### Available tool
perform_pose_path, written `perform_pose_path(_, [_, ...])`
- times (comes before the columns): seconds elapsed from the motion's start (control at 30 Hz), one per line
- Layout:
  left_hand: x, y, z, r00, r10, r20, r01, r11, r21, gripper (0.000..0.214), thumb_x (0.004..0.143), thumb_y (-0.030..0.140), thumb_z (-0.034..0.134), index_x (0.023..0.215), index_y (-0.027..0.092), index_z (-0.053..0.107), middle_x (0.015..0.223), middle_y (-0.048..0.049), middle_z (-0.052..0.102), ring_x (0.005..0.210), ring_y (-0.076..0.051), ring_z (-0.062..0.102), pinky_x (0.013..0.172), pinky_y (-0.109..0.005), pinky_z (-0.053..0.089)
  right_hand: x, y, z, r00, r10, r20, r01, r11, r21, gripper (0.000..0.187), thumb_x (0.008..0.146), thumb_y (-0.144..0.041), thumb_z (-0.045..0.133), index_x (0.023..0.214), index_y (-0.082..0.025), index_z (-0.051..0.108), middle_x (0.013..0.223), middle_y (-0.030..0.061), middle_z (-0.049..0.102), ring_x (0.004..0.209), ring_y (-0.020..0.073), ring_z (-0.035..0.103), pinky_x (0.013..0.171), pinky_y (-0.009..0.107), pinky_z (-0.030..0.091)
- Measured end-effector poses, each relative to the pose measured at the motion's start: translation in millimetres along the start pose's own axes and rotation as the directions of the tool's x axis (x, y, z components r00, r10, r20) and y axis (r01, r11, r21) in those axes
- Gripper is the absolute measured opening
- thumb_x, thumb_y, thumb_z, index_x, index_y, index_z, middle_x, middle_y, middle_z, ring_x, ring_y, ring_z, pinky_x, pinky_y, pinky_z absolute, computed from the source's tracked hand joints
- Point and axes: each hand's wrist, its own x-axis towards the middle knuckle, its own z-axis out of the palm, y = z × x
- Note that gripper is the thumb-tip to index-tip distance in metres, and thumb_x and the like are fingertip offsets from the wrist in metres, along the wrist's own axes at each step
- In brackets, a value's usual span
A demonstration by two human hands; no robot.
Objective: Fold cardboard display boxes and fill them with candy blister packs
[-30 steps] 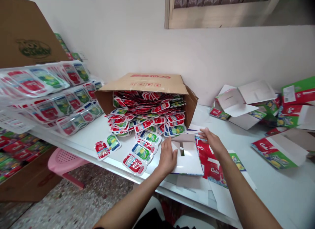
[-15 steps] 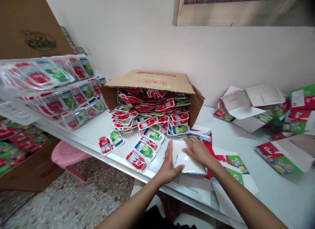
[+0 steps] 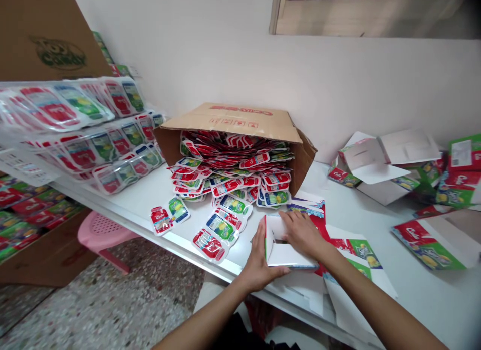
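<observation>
A small folding carton (image 3: pixel 291 254), white on its upward side with a red edge at the left, lies on the table in front of me. A dark gap shows between its white flaps. My left hand (image 3: pixel 258 270) holds the carton at its near left corner, fingers along the left side and thumb along the near edge. Over the right part lies my right hand (image 3: pixel 302 233), its fingers bent onto the flaps; its fingertips are partly hidden. Flat printed carton blanks (image 3: pixel 358 252) lie under and right of my right forearm. Left of the carton is a strip of candy pouches (image 3: pixel 221 228).
A brown cardboard box (image 3: pixel 231 117) on its side spills red and green pouches. Bagged pouches (image 3: pixel 124 139) are stacked at the left, above a pink stool (image 3: pixel 101 232). Partly folded cartons (image 3: pixel 387 159) lie at the right. The white table's (image 3: pixel 131 214) near edge runs below my hands.
The carton's top, nearly flat before, now shows a gap between its flaps and a raised red left edge. My left thumb has moved right along the near edge. The view has shifted slightly.
</observation>
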Motion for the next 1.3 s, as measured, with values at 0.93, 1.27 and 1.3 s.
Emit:
perform_pose_path(0.93, [-2, 22, -9.2, 0.994, 0.029, 0.104, -0.035, 0.997, 0.062, 0.042, 0.075, 0.048, 0.068, 0.104, 0.019, 0.063, 0.156, -0.0122, 0.005, 0.141, -0.035, 0.016, 0.11, -0.046, 0.028, 2, -7, -2, 0.923, 0.383, 0.044, -0.386, 0.92, 0.067, 0.051, 0.086, -0.059, 0.038, 0.106, -0.015, 0.054, 0.105, 0.0165, 0.062, 0.103, 0.033, 0.054, 0.086, 0.042, 0.03])
perform_pose_path(1.27, [-2, 16, -9.4, 0.991, 0.05, 0.123, -0.061, 0.994, 0.086, 0.047, 0.073, 0.051, 0.069, 0.107, 0.02, 0.065, 0.156, -0.0124, 0.005, 0.141, -0.034, 0.015, 0.11, -0.046, 0.028, 2, -5, 2, 0.922, 0.387, -0.025, -0.384, 0.92, 0.08, 0.057, 0.083, -0.065, 0.039, 0.105, -0.015, 0.055, 0.106, 0.0155, 0.062, 0.103, 0.0335, 0.053, 0.087, 0.043, 0.031])
perform_pose_path(1.3, [-2, 17, -9.5, 0.991, 0.052, 0.121, -0.064, 0.993, 0.098, 0.047, 0.073, 0.052, 0.069, 0.107, 0.02, 0.065, 0.156, -0.0126, 0.006, 0.141, -0.035, 0.015, 0.109, -0.047, 0.029, 2, -8, 3, 0.925, 0.374, -0.064, -0.369, 0.927, 0.075, 0.052, 0.083, -0.061, 0.042, 0.104, -0.015, 0.056, 0.105, 0.0148, 0.062, 0.102, 0.0327, 0.052, 0.089, 0.043, 0.029])
